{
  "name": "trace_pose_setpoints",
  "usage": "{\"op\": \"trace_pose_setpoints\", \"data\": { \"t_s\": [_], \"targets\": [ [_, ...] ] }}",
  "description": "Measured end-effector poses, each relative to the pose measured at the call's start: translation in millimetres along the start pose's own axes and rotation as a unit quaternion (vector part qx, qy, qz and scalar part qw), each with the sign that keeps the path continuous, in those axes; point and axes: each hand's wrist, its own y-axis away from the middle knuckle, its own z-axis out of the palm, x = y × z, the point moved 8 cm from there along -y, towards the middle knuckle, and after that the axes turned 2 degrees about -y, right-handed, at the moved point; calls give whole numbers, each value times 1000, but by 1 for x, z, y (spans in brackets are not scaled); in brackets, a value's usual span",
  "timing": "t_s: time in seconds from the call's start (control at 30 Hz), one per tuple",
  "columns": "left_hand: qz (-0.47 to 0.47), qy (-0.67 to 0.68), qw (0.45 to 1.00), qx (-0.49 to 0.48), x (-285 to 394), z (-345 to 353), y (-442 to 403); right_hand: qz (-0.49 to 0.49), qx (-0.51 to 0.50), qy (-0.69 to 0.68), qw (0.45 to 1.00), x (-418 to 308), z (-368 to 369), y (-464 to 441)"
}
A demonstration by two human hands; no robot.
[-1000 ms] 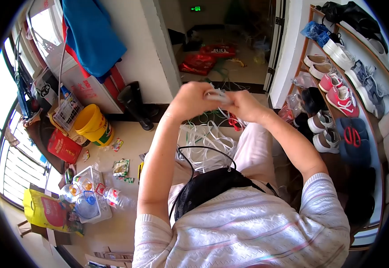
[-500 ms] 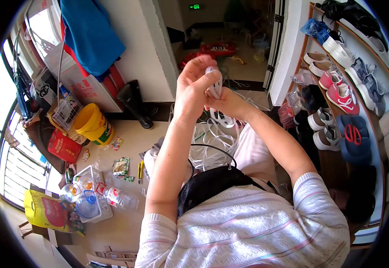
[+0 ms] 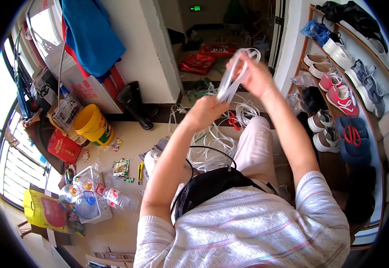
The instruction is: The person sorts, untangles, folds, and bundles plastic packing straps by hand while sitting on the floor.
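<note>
A looped bundle of white strap is stretched between my two hands, in front of the doorway. My left hand is closed round its lower end. Higher up and to the right, my right hand grips the upper end, its fingers partly blurred by motion. Below them, a loose tangle of white strap lies on the floor between my legs. One coiled loop of white strap lies by my right knee, beside a small red piece.
A yellow bucket and black boots stand to the left. On the floor are a yellow cutter, a white basket and plastic bottles. A shoe rack lines the right. Red bags lie beyond the doorway.
My left hand has moved down, while my right hand has risen to the right. The white strap loops are now drawn out between them.
</note>
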Motion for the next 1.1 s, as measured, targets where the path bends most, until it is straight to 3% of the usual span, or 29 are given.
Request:
{"op": "trace_pose_setpoints", "data": {
  "t_s": [0.07, 0.1, 0.13, 0.17, 0.23, 0.27, 0.33, 0.4, 0.43, 0.53, 0.57, 0.6, 0.67, 0.73, 0.77, 0.8, 0.87, 0.97, 1.03, 1.1],
  "targets": [
    [-16, -84, 996, 6, -6, -18, -1, -158, 85, 191, 965, -62, -16, -1],
    [-16, -136, 991, -10, -1, -23, 1, -258, 61, 346, 900, -88, 2, 11],
    [-15, -187, 982, -26, 7, -26, 2, -348, 35, 487, 800, -110, 29, 29],
    [19, -242, 970, -34, 11, -24, -4, -344, -98, 540, 762, -98, 78, 52],
    [81, -350, 931, -60, 17, -13, -15, -341, -302, 663, 594, -35, 129, 86],
    [112, -288, 951, -31, 34, -18, -5, -257, -337, 709, 563, 3, 119, 86],
    [105, -248, 961, -69, 36, -22, -8, -148, -260, 811, 503, 28, 91, 69],
    [14, -222, 972, -74, 43, -37, 0, -109, -209, 801, 550, 33, 78, 59],
    [-34, -208, 974, -78, 41, -43, 4, -177, -206, 759, 591, 35, 74, 55],
    [57, -57, 996, 31, 40, -67, 5, -199, -160, 688, 679, 28, 70, 41],
    [52, 19, 997, 44, 38, -74, 4, -178, -144, 593, 772, 24, 68, 39],
    [68, 133, 986, 70, 40, -82, 7, -130, -132, 578, 794, 26, 65, 32],
    [128, 251, 951, 128, 45, -85, 4, -138, -156, 386, 899, 36, 74, 31],
    [150, 405, 886, 169, 43, -83, -2, -66, -147, 300, 940, 48, 90, 39],
    [148, 433, 869, 189, 45, -85, -4, 21, -167, 321, 932, 63, 88, 37],
    [158, 456, 856, 185, 48, -84, -7, 34, -203, 363, 909, 74, 86, 32],
    [170, 504, 828, 175, 51, -82, -13, -94, -204, 508, 832, 80, 90, 17],
    [224, 445, 850, 170, 65, -93, -10, -89, -237, 358, 899, 67, 99, 14],
    [223, 363, 887, 177, 77, -97, 1, -84, -233, 425, 870, 47, 108, 18],
    [239, 342, 891, 180, 75, -96, -1, -84, -240, 482, 838, 45, 108, 15]
  ]
}}
